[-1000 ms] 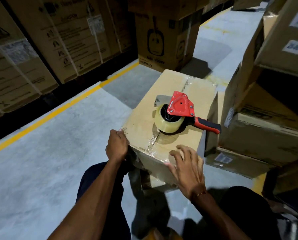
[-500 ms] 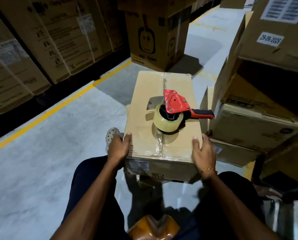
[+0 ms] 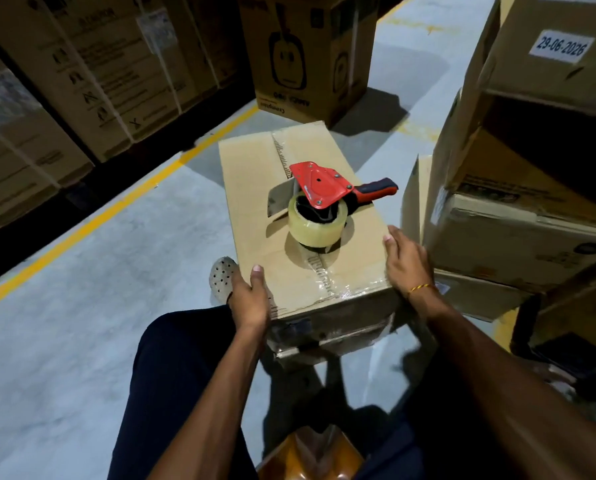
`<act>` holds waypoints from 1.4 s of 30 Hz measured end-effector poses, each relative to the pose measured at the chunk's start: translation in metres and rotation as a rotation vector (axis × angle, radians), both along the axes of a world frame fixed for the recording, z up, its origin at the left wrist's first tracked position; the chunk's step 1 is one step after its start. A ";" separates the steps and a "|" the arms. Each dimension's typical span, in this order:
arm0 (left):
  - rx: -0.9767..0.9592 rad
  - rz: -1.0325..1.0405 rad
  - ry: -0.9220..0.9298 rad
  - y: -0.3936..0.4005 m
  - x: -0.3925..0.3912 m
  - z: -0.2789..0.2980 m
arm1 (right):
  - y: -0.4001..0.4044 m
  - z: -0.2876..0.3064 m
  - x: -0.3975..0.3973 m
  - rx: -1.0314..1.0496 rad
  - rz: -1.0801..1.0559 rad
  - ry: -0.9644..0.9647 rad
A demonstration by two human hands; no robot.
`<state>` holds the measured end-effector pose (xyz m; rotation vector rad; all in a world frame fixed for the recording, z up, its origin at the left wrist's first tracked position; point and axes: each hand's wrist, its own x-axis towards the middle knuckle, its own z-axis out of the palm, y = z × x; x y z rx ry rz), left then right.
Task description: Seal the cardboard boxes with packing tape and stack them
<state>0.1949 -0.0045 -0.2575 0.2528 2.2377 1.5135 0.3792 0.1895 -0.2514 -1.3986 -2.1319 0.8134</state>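
A brown cardboard box point(image 3: 255, 188) sits in front of me with clear tape along its top seam and down its near edge. My left hand point(image 3: 251, 296) grips its near left corner, thumb on top. At the near right edge my right hand point(image 3: 407, 261) holds the box, thumb on the top face. A red tape dispenser point(image 3: 324, 187) with a red and black handle lies on the box top, and its clear tape roll point(image 3: 315, 228) rests on the seam. The box's underside is hidden.
Stacked cardboard boxes point(image 3: 514, 233) stand close on the right, and one above carries a date label point(image 3: 561, 46). A printed box point(image 3: 307, 57) stands beyond. A wall of strapped boxes point(image 3: 82, 81) lines the left behind a yellow floor line point(image 3: 99, 216). My shoe point(image 3: 222, 275) is by the box's left side.
My right hand slid from the near top edge to the right side of the box. The box has swung round so its seam points away from me, and it sits closer to the right stack.
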 end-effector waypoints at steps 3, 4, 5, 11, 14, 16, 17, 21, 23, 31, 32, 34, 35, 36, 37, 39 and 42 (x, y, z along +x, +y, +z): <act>-0.031 0.031 0.027 0.011 0.010 0.006 | 0.012 0.002 -0.001 0.035 -0.020 -0.069; -0.049 0.030 0.032 0.012 0.013 0.007 | 0.014 0.003 -0.001 0.054 -0.016 -0.090; -0.063 0.017 0.042 0.013 0.013 0.006 | 0.015 0.002 0.000 0.067 -0.016 -0.106; -0.124 -0.099 0.148 -0.003 0.009 0.009 | 0.001 0.007 -0.005 0.063 0.033 -0.163; -0.179 -0.156 0.202 -0.009 0.006 0.014 | -0.010 0.014 -0.005 0.040 0.046 -0.209; -0.196 -0.172 0.200 -0.010 0.003 0.015 | -0.016 0.016 -0.005 0.031 0.029 -0.213; -0.201 -0.172 0.178 -0.012 0.003 0.014 | -0.019 0.017 -0.004 0.019 0.020 -0.207; -0.167 -0.282 0.219 -0.011 0.005 0.011 | -0.017 0.022 0.008 -0.064 0.008 -0.234; -0.221 -0.355 0.260 -0.009 0.006 0.013 | -0.017 0.029 0.012 -0.059 0.027 -0.304; -0.430 -0.384 0.454 -0.006 -0.030 0.052 | -0.041 0.072 -0.015 0.111 0.167 -0.262; -0.435 -0.371 0.495 -0.002 -0.035 0.056 | -0.041 0.076 -0.021 0.111 0.187 -0.228; -0.448 -0.343 0.572 0.008 -0.044 0.063 | -0.040 0.084 -0.032 0.125 0.193 -0.193; -0.438 -0.337 0.608 0.014 -0.049 0.067 | -0.036 0.088 -0.037 0.153 0.190 -0.182; -0.416 -0.334 0.633 0.022 -0.055 0.070 | -0.030 0.090 -0.042 0.186 0.173 -0.162; -0.400 -0.331 0.642 0.027 -0.058 0.075 | -0.026 0.094 -0.044 0.224 0.160 -0.128; -0.389 -0.319 0.646 0.045 -0.070 0.084 | -0.008 0.104 -0.057 0.296 0.140 -0.064; -0.377 -0.286 0.637 0.082 -0.095 0.089 | 0.030 0.116 -0.091 0.343 0.203 -0.033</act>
